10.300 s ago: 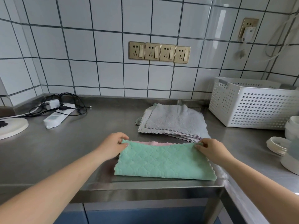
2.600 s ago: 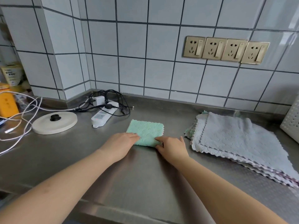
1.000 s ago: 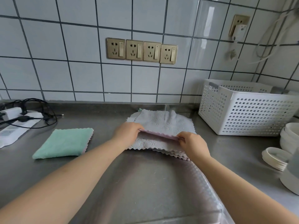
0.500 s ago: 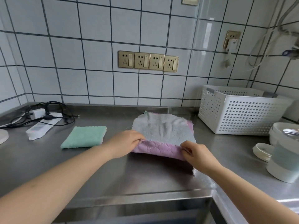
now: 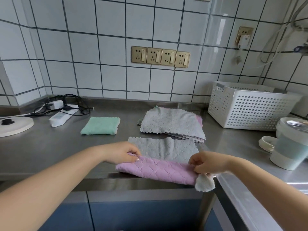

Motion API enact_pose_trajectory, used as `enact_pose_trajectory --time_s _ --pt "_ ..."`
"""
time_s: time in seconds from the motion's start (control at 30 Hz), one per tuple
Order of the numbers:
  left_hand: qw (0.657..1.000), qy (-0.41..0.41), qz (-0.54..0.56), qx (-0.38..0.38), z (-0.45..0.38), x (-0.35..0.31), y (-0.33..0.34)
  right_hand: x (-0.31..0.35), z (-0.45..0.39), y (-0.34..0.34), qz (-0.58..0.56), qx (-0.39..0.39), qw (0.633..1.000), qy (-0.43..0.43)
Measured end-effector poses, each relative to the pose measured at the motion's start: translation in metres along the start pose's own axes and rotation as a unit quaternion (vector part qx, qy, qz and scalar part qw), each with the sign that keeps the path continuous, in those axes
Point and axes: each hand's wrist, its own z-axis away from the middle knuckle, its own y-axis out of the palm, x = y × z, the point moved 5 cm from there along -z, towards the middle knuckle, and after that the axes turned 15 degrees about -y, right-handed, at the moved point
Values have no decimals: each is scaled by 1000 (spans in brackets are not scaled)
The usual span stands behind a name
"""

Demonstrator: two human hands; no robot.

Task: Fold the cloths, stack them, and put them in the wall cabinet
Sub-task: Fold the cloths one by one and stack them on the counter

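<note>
Where the steel counter [image 5: 50, 147] meets its near edge lies a quilted cloth [image 5: 158, 170], lilac on the near half and grey on the far, scallop-edged, one corner drooping over the lip. Behind it sits a grey cloth pile [image 5: 171, 125]; to the left, a folded green cloth [image 5: 100, 125]. A perforated white basket [image 5: 250, 107] stands far right, a power strip [image 5: 60, 116] far left. Left hand [image 5: 121, 154] and right hand [image 5: 208, 162] each pinch the lilac fold's ends.

No readable text

Nothing can be read: the gold wall sockets [image 5: 160, 56] and the white power strip [image 5: 62, 115] on the table [image 5: 50, 144] show no legible lettering or numbers.
</note>
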Motion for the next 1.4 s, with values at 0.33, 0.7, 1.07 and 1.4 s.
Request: enact_pose_trajectory --time_s 0.33,0.7,1.07,1.4 --pt "982 3 98 -164 4 5 -21 3 7 -36 176 -65 981 45" --pt "944 -99 245 -200 -20 24 -8 -23 -14 -38 143 -236 951 143" --pt "926 -172 274 -195 -50 42 -8 -67 -38 -39 -147 -299 926 175" --pt "928 -161 197 -271 -72 44 -22 -80 -66 -46 -14 -379 915 138"
